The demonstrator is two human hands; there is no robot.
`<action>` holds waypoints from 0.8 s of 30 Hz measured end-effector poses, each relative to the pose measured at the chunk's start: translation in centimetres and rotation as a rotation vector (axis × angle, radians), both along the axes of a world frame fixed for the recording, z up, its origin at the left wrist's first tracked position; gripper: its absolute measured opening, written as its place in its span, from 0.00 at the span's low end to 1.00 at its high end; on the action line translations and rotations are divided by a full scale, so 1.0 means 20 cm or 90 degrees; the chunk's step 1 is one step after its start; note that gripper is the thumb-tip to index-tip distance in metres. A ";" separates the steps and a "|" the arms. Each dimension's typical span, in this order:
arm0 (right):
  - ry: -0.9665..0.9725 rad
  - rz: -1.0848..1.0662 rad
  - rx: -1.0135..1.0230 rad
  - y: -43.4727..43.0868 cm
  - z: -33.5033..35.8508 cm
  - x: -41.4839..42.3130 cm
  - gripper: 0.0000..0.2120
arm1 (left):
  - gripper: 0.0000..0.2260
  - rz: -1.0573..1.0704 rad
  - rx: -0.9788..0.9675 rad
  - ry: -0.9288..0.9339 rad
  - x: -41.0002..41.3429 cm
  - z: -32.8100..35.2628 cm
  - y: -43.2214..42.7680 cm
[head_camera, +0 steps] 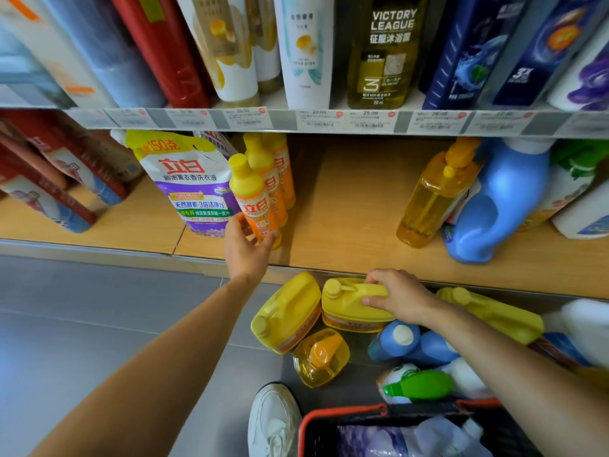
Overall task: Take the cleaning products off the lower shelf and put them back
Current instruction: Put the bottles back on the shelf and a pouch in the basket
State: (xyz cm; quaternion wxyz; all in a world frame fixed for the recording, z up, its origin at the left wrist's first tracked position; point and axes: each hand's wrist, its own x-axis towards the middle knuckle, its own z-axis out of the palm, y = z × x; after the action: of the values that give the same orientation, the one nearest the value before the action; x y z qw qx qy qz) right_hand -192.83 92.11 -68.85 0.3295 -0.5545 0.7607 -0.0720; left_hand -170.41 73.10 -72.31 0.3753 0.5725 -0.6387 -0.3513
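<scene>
A wooden lower shelf [356,206] runs across a shop aisle above grey floor tiles [99,308], with a bare gap in its middle. Just below the shelf's front edge, on the floor, stands a yellow jug [346,308]; our right hand [398,296] is wrapped round its top handle. On the shelf, left of the gap, our left hand [245,247] closes thumb and fingers round the base of a slim orange bottle [253,199]. We judge that restocking is underway, so next the jug needs lifting upright into the gap. It looks rigid, capped and probably heavy.
</scene>
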 end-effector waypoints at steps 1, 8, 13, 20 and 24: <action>-0.019 -0.008 -0.008 0.01 0.00 0.00 0.10 | 0.28 -0.005 0.009 0.005 0.01 0.01 -0.01; -0.066 -0.015 -0.070 0.02 0.12 0.04 0.09 | 0.21 -0.044 0.112 -0.130 0.14 0.05 0.09; -0.047 -0.008 -0.159 0.01 0.38 0.02 0.08 | 0.10 -0.375 0.414 -0.174 0.16 0.18 0.20; -0.068 -0.058 -0.349 -0.10 0.75 -0.03 0.05 | 0.14 -0.422 0.269 -0.306 0.15 0.22 0.36; -0.046 -0.064 -0.362 -0.20 0.76 0.00 0.06 | 0.13 -0.393 0.274 -0.282 0.18 0.22 0.39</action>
State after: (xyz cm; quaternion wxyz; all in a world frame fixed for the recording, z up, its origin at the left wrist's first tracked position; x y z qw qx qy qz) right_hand -192.83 88.03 -53.61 0.1836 -0.5834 0.7244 -0.3180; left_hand -166.76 80.84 -67.87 -0.0213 0.4815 -0.7573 -0.4407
